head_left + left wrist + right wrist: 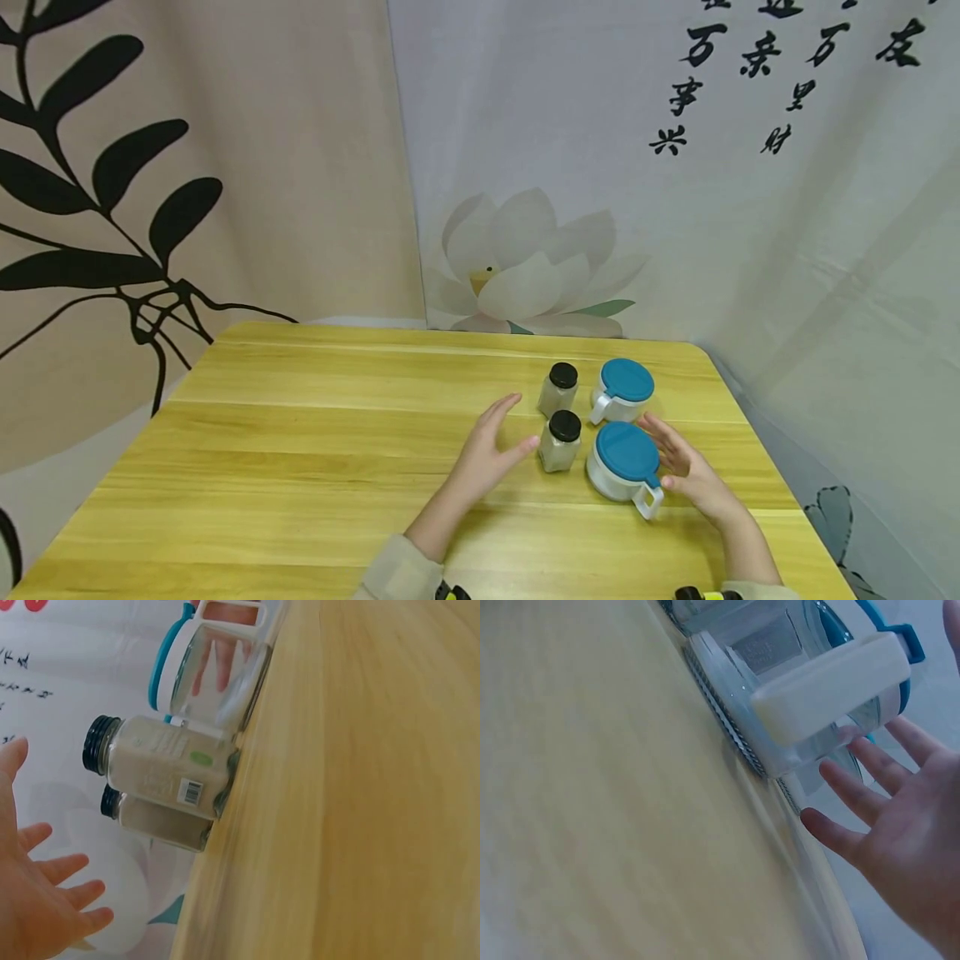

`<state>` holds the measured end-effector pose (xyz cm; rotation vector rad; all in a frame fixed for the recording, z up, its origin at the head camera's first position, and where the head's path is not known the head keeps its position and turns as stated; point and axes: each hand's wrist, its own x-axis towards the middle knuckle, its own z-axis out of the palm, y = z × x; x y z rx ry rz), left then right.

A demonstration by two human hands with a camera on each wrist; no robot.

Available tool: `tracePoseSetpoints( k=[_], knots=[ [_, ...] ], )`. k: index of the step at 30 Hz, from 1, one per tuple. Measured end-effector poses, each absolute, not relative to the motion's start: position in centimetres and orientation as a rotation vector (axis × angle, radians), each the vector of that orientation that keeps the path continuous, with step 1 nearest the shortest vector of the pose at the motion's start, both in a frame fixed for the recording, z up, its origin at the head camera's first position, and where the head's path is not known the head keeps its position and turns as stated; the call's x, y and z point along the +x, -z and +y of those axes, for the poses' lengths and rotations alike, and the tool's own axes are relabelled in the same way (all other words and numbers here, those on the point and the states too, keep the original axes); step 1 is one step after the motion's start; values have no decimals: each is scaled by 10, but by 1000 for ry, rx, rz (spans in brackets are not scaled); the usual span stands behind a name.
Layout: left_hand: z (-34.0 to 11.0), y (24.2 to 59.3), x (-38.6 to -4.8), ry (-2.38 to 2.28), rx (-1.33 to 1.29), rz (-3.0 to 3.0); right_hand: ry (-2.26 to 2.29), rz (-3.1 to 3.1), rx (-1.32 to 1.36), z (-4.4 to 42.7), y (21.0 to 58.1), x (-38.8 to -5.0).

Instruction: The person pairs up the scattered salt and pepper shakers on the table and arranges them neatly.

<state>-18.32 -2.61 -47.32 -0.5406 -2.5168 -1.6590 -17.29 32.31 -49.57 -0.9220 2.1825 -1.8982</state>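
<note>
Two clear jars with black lids stand one behind the other: a front jar [559, 450] and a back jar [557, 393], both with pale contents. To their right are two clear seasoning pots with blue lids and white handles, a front pot [626, 458] and a back pot [625, 385]. My left hand [482, 457] is just left of the front jar, fingers spread and holding nothing; the left wrist view shows a gap to the jars. My right hand [693, 477] is beside the front pot's right side, fingers extended; whether the fingertips touch it I cannot tell.
The four vessels stand close together on the right part of a wooden table [300, 467]. Behind the table hangs a pale curtain [525, 125] with a lotus print and black characters. The table's right edge runs beyond my right hand.
</note>
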Motion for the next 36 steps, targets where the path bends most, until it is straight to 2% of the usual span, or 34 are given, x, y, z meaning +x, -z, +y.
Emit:
tracePoseSetpoints(
  k=[36],
  knots=[
    [6, 482, -183, 1994, -522, -2434, 1911, 1944, -850, 328, 505, -182]
  ],
)
